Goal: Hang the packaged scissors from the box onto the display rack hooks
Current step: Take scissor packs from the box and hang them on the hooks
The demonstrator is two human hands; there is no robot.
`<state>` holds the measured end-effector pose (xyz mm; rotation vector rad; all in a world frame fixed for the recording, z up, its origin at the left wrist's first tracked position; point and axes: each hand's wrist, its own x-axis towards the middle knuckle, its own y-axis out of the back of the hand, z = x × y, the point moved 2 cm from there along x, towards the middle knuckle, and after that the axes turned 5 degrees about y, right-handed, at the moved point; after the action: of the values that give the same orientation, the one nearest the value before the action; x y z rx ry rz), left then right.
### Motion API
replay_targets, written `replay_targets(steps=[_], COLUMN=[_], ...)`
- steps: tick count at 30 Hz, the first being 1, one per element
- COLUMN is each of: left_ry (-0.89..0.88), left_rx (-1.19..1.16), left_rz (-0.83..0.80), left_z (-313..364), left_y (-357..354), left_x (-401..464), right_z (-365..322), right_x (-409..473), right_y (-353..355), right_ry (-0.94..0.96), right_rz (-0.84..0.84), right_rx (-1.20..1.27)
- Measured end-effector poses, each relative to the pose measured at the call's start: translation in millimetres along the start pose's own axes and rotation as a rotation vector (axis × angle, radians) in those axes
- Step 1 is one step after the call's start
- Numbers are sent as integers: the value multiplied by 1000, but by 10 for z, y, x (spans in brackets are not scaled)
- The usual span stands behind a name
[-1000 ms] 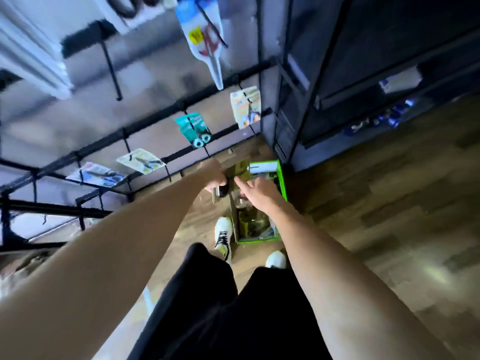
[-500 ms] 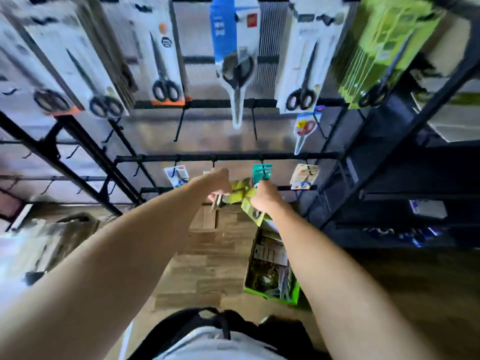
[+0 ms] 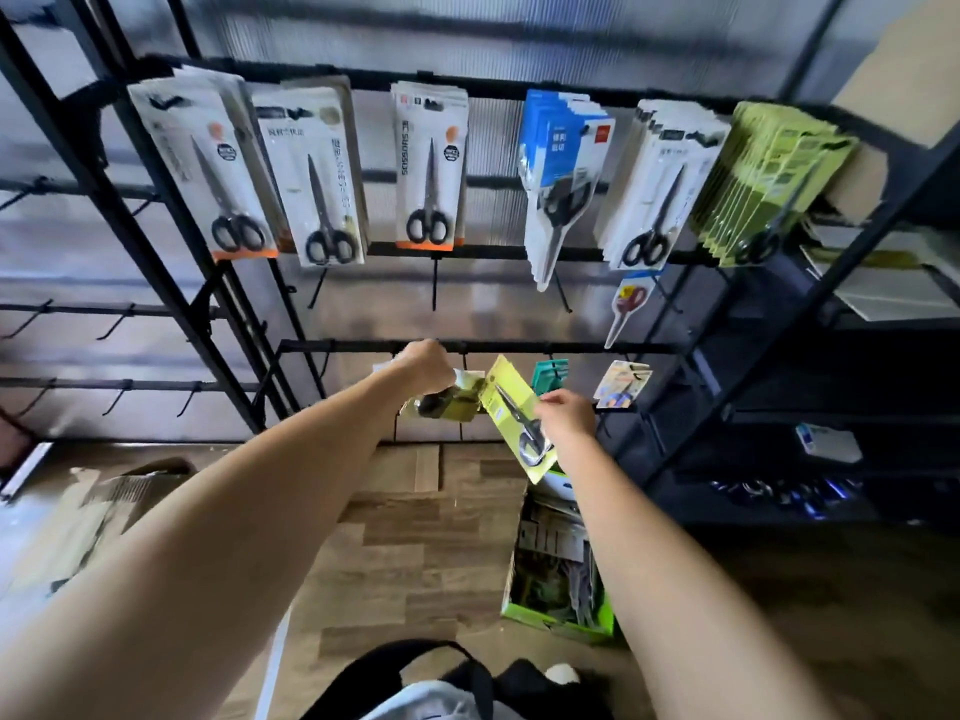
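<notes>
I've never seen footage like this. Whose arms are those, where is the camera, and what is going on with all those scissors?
There is no machine here: the arms belong to a person wearing a wide-angle camera on the head, so you look forward and down along them. In front stands a black display rack with packaged scissors hanging from its hooks. The left hand grips a bunch of yellow-green packs. The right hand pinches a single yellow-green scissors pack, tilted, just below a rack bar. On the wooden floor by the person's feet sits a green box holding more packs.
</notes>
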<state>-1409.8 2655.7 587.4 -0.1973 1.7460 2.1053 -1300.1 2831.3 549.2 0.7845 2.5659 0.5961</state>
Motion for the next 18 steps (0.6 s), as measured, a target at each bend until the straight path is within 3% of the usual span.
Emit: replay_targets(steps=[5, 14, 18], left_ry=[-59, -288, -379], left_rx=[-39, 161, 180], left_rz=[30, 63, 97], left_z=[227, 1111, 1743], left_y=[310, 795, 943], left_x=[-136, -185, -180], right_z=[-167, -321, -299], right_x=[-33, 139, 392], right_y=[250, 1026, 1495], right_ry=[50, 132, 152], right_rz=[37, 65, 189], right_rx=[80, 154, 204])
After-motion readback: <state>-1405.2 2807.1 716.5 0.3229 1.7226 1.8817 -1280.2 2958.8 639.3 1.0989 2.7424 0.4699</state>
